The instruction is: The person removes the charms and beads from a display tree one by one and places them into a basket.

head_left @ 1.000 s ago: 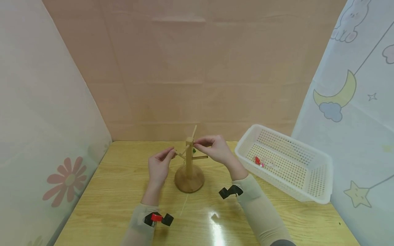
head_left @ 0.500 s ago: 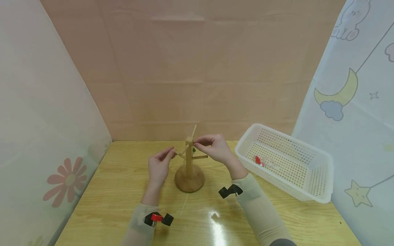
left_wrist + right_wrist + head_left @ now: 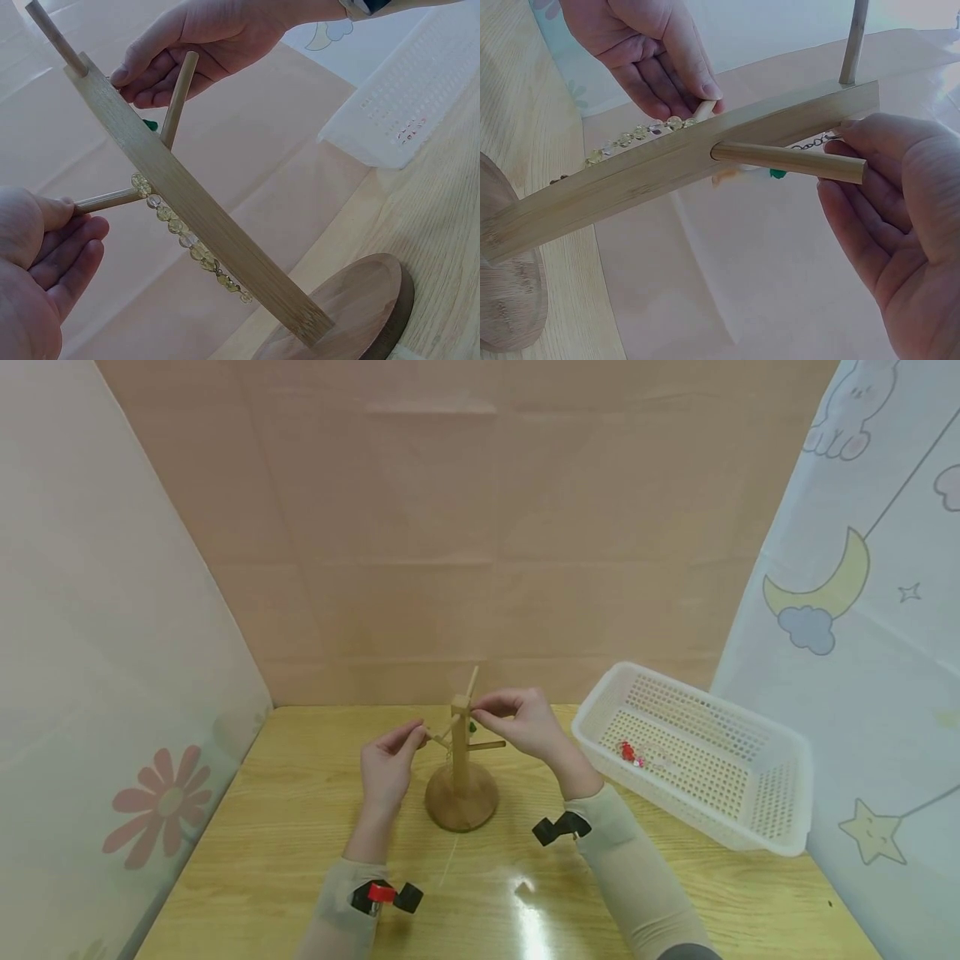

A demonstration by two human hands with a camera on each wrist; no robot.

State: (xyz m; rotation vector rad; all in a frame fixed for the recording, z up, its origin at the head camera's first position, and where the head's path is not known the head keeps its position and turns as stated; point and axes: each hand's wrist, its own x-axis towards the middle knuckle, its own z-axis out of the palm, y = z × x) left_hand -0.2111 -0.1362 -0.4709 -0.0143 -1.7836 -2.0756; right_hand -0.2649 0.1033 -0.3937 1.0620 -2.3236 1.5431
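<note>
**Chain (image 3: pixel 814 142) at the right hand (image 3: pixel 522 724), close in to the post (image 3: pixel 461 752)**

Key relation: the chain lies post-side of the right hand, beside the upper post. In the right wrist view its long axis runs from the fingertips inward, passing behind a peg (image 3: pixel 795 161). Right hand is nearer to it. Whether it hangs on any peg, can't tell; post and fingers hide part.

Left hand (image 3: pixel 387 766): narrow, thumb and finger pinching the tip of the left peg (image 3: pixel 109 200). Other fingers loosely bent.

Right hand: narrow too, thumb and index pinching the chain's end. Other fingers bent, no second item seen in them.

Stand is upright on its round base (image 3: pixel 461 797), on the surface (image 3: pixel 300 827). Beaded bracelet (image 3: pixel 185 236) hangs at the left peg, right by the post, beads running down alongside it.

Green charm (image 3: pixel 473 727) sits just right of the post, below the right fingertips and above the lower right peg (image 3: pixel 487 745). Looks like the chain's, but the join is hidden.

Farther right: white basket (image 3: pixel 678 706), red piece (image 3: pixel 627 750) inside, near the stand-side end.
</note>
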